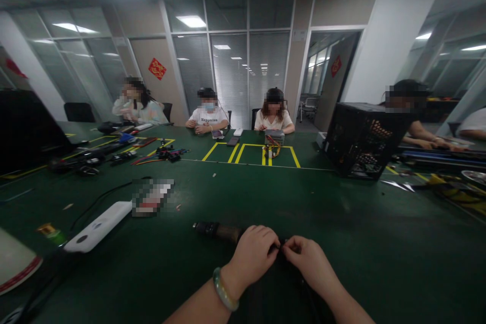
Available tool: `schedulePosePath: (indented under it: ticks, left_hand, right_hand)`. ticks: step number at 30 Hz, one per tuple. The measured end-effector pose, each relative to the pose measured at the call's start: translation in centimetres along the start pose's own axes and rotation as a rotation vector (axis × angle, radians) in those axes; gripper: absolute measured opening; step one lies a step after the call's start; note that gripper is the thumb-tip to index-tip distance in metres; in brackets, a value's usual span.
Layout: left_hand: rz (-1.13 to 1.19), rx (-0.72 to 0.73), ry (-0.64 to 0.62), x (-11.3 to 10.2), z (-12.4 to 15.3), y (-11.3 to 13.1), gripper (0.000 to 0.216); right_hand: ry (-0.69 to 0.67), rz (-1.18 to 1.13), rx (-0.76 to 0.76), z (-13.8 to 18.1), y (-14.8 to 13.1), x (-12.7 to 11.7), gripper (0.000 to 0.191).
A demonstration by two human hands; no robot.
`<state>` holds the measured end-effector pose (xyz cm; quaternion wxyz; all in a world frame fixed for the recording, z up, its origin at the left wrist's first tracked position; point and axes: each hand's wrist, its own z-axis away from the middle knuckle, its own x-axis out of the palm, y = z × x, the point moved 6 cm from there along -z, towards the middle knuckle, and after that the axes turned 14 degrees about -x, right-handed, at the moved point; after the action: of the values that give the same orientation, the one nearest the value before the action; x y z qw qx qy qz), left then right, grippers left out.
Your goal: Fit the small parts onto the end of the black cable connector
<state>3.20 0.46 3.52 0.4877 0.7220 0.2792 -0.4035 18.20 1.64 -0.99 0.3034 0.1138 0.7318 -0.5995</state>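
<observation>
My left hand (256, 253), with a bangle (225, 288) on its wrist, is closed in a pinch. Its fingertips almost meet those of my right hand (306, 260), which pinches too. Something small and dark sits between them, too tiny to name. A dark, cylindrical tool (218, 230) with a metal tip lies on the green table (341, 228), its tip pointing left; my left hand hides its other end. Below my right hand, a thin black cord-like shape (309, 293) runs toward me, hard to make out in the shadow.
To the left lie a white power strip (100, 225) and a blurred-out flat item (154, 197). A black computer case (368, 139) stands at the right. Bundled cables (167, 152) and a power supply (274, 136) lie farther back. Several people sit around the table.
</observation>
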Motion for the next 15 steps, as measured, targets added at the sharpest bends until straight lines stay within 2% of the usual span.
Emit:
schedulePosePath:
  ticks: [15]
  left_hand:
    - [-0.069,0.049,0.006,-0.10,0.12,0.25,0.010]
  right_hand:
    - [-0.010,0.027,-0.066,-0.06,-0.34,-0.25,0.017]
